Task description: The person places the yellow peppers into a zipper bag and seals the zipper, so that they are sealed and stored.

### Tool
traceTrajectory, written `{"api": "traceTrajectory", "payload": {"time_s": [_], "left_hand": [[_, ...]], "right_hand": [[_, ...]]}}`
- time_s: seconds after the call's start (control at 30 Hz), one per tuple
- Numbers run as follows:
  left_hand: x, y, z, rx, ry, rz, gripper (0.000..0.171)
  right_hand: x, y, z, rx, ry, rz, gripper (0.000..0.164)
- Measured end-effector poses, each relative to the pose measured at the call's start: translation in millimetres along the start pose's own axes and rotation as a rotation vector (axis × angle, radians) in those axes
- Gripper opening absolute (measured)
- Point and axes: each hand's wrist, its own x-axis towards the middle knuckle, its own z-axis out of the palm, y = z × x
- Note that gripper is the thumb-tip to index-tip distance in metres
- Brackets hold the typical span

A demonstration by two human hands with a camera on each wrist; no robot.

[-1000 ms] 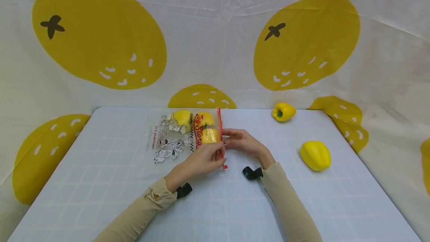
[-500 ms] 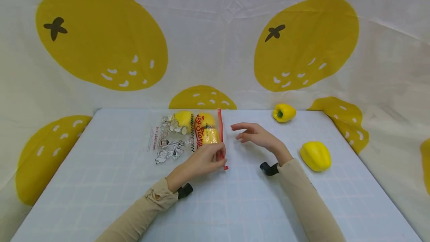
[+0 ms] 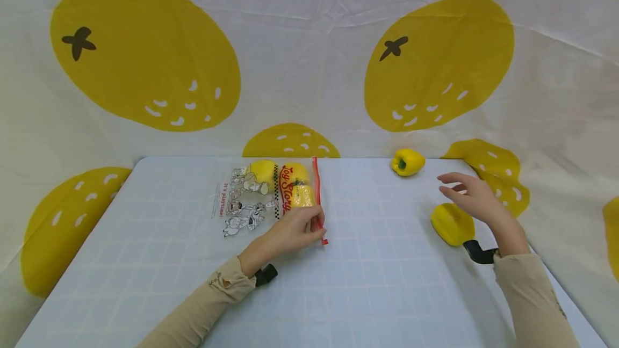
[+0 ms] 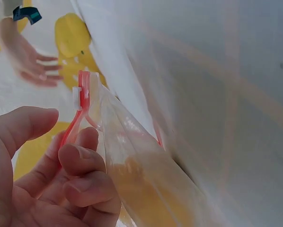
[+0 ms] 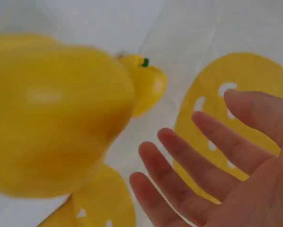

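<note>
Red zip strip (image 3: 317, 184) edges the clear printed bag (image 3: 263, 203), lying left of centre on the desk (image 3: 377, 283); the left hand (image 3: 292, 230) grips that strip toward its near end. Fingers spread and holding nothing, the right hand (image 3: 471, 197) hangs by the near pepper (image 3: 445, 224), well apart from the far pepper (image 3: 408, 162). A slack left grip could let the strip slip; a clumsy touch could roll the smooth near pepper. Print and the left hand partly hide the bagged yellow objects (image 3: 302, 196), leaving their count unsure; the right wrist view crops the near pepper.
</note>
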Motion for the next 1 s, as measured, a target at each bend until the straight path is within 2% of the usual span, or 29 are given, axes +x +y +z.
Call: {"api": "traceTrajectory", "payload": {"time_s": [0.1, 0.2, 0.33, 0.5, 0.8, 1.0], "left_hand": [[-0.5, -0.3, 0.0, 0.000, 0.000, -0.008, 0.014], [-0.8, -0.7, -0.1, 0.000, -0.002, -0.015, 0.013], [-0.7, -0.6, -0.9, -0.004, -0.008, -0.019, 0.013], [-0.2, -0.8, -1.0, -0.011, -0.015, -0.031, 0.013], [0.4, 1.9, -1.7, -0.016, -0.019, -0.037, 0.014], [-0.4, 0.3, -1.2, -0.016, -0.015, -0.040, 0.014]], "right_hand": [[-10.5, 22.6, -0.7, -0.063, -0.014, 0.069, 0.062], [-20.1, 36.7, 6.9, -0.064, -0.066, 0.108, 0.071], [-27.9, 44.5, 22.2, -0.018, -0.108, 0.149, 0.083], [-29.4, 47.8, 33.5, 0.014, -0.104, 0.182, 0.092], [-22.5, 44.4, 33.7, 0.040, -0.019, 0.182, 0.086], [-6.3, 12.8, 22.7, 0.184, 0.039, 0.184, 0.088]]}}
